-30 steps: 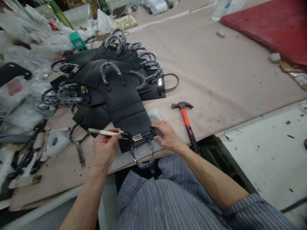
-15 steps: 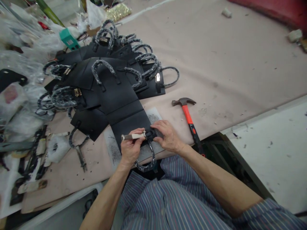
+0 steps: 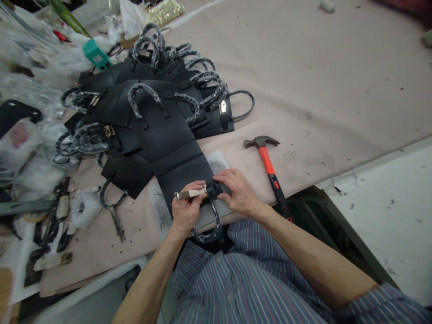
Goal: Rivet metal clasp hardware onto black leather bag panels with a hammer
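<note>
A flat black bag panel (image 3: 175, 148) with a wrapped handle (image 3: 206, 229) lies at the table's near edge on a grey pad (image 3: 221, 164). My left hand (image 3: 185, 211) is closed round a pale metal tool (image 3: 189, 194), its tip at the panel's strap near the clasp. My right hand (image 3: 236, 192) presses down on the strap beside it, fingers curled on the black material. The clasp itself is hidden under my fingers.
A pile of similar black panels with wrapped handles (image 3: 148, 85) lies behind. A red-handled hammer (image 3: 268, 164) lies to the right on the beige table cover (image 3: 303, 81). Pliers (image 3: 116, 220), plastic bags and scraps crowd the left side.
My left hand brought the metal tool rightward from the panel's left side onto the strap at the clasp and now covers it. My right hand has stayed put. The view shifted slightly.
</note>
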A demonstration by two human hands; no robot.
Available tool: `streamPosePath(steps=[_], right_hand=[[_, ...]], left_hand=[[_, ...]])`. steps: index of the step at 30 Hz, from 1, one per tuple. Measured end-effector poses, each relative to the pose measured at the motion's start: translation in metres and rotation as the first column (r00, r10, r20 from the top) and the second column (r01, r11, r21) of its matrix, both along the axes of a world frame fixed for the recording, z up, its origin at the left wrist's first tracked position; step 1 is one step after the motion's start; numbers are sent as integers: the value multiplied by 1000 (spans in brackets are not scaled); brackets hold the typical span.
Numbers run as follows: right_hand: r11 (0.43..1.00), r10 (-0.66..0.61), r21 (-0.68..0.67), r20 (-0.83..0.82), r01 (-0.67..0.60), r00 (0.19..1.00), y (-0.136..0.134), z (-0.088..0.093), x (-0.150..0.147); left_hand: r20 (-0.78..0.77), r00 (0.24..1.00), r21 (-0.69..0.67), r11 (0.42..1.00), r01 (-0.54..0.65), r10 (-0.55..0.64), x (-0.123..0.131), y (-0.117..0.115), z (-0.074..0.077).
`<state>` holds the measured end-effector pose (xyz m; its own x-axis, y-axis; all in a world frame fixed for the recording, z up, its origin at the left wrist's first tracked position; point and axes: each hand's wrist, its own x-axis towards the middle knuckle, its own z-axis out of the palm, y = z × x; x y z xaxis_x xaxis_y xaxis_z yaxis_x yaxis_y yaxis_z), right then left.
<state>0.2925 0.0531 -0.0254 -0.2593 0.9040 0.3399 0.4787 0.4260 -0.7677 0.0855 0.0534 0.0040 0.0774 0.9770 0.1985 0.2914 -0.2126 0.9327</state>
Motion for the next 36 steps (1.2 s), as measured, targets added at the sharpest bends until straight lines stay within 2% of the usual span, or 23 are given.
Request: streamPosePath(steps=[8,16,22,36], right_hand=[[1000,8,-6,3,-8,1000,0,2,0],[1000,13,-12,2,-13,1000,0,2,1],[1000,9,-22,2,-9,1000,0,4,0],[1000,-9,-20,11,9,1000,-1,3,0]], left_hand=[[-26,999,59,998,31,-30,-2,2,-4],[-125,990,183,979,86,-64,0,-2,0],[-128,991,178,981,71,-49,-1,-4,0],[-184,979,173,977,120,-88,4,5,-3]])
